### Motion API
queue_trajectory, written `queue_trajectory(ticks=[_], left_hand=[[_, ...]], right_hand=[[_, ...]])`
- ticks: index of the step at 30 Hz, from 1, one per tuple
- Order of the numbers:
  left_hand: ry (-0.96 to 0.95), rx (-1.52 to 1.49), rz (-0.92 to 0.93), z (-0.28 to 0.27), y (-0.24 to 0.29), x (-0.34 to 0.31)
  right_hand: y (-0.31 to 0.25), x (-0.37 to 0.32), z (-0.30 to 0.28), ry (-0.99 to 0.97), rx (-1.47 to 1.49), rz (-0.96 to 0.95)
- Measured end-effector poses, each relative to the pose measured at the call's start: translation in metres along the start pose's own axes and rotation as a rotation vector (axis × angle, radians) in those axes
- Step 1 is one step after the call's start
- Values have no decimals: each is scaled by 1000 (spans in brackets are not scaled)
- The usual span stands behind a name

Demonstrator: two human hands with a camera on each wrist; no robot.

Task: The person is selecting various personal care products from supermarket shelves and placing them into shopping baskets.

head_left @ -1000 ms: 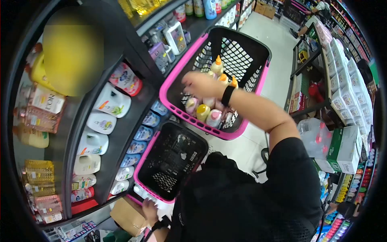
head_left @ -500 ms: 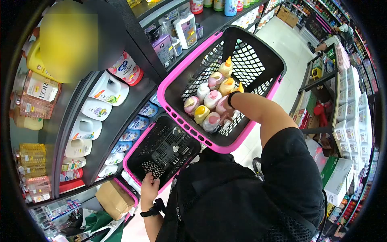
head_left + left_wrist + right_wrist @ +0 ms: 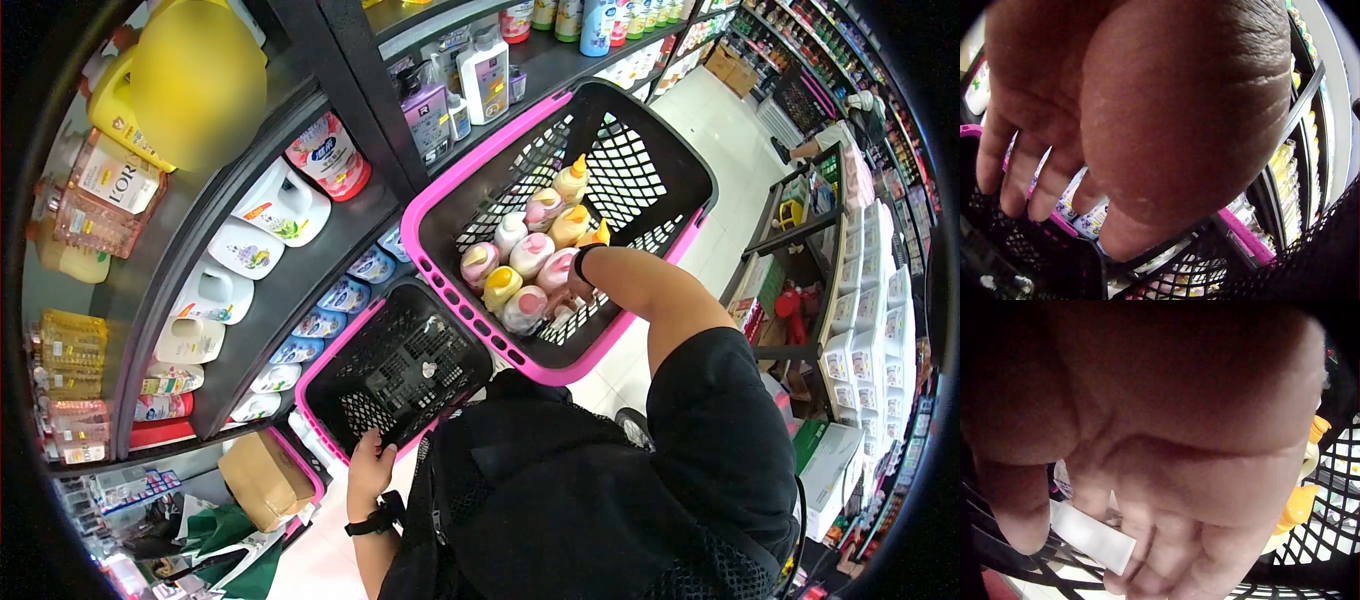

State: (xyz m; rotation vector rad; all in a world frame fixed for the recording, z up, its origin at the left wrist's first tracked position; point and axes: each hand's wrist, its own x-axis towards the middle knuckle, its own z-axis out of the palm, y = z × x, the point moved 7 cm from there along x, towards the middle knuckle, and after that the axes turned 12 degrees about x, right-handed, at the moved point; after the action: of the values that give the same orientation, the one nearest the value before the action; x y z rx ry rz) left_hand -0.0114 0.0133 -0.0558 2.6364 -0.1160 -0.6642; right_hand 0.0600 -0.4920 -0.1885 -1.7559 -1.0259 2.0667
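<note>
A black shopping basket (image 3: 690, 150) with a pink rim holds several bottles (image 3: 535, 246) with pink, white, yellow and orange tops, standing in a cluster. Deep inside it, beside these bottles, is my right hand (image 3: 572, 287). Its curled fingers and thumb hold a white, flat-sided thing (image 3: 1094, 537) whose kind I cannot tell. Orange-topped bottles (image 3: 1299, 506) stand beyond the hand in the right wrist view. My left hand (image 3: 370, 468) hangs over the near edge of a second pink-rimmed basket (image 3: 400, 350), fingers loosely extended and holding nothing. Inside that basket lies a small pale scrap (image 3: 429, 370).
Shelves (image 3: 330, 240) of large white jugs and blue-labelled packs rise close on the left. A cardboard box (image 3: 265, 480) stands behind the second basket. On the right are a rack with white tubs (image 3: 850, 330) and a pale carton (image 3: 835, 470); a person (image 3: 855, 125) is farther up the aisle.
My right hand has gone from above the bottles down among them at the basket's near right side. My left hand has come up to the second basket's edge. The head view has shifted.
</note>
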Motion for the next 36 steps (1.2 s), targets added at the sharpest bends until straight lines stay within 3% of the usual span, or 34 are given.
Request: queue_trajectory(ticks=[2,8,9,11,12,13,16,18,20,22,24,26,28,30,31,32,33,36], left_hand=[[7,10,14,-2,-1,2],[18,15,84,-17,12,15],[8,-14,95,-21,22,19],[23,-81,143,-37,57,22],[29,-82,206,-42,75,29],[37,-85,269,-46,92,36],[96,-66,482,-74,175,48],[149,-46,699,-85,234,56],[338,32,908,-100,306,45],[474,-63,1017,-103,331,42],[564,-138,1023,-104,338,42],[503,-212,899,-94,318,66],[281,-241,778,-106,311,58],[154,-341,712,-109,296,49],[144,-424,713,-112,287,45],[142,-507,715,-117,277,41],[124,-575,656,-120,260,41],[104,-1058,708,-161,231,22]], right_hand=[[-11,-13,-2,52,-24,-43],[-1,-85,7,225,383,681],[-14,-98,4,287,343,540],[-27,-113,-3,295,290,531],[-64,-142,-5,326,238,504],[-91,-171,-9,527,295,490],[-153,-219,-20,550,255,393],[-191,-249,-26,724,99,324],[-266,-287,-27,855,27,69],[-314,-306,-29,896,15,28],[-361,-320,-31,946,-46,-68],[-392,-321,-35,923,-31,-91],[-409,-313,-45,878,-118,-141],[-425,-314,-55,884,174,17],[-424,-310,-68,917,47,-105],[-425,-308,-79,922,190,-146],[-425,-306,-90,941,282,-340],[-411,-286,-129,903,528,-867]])
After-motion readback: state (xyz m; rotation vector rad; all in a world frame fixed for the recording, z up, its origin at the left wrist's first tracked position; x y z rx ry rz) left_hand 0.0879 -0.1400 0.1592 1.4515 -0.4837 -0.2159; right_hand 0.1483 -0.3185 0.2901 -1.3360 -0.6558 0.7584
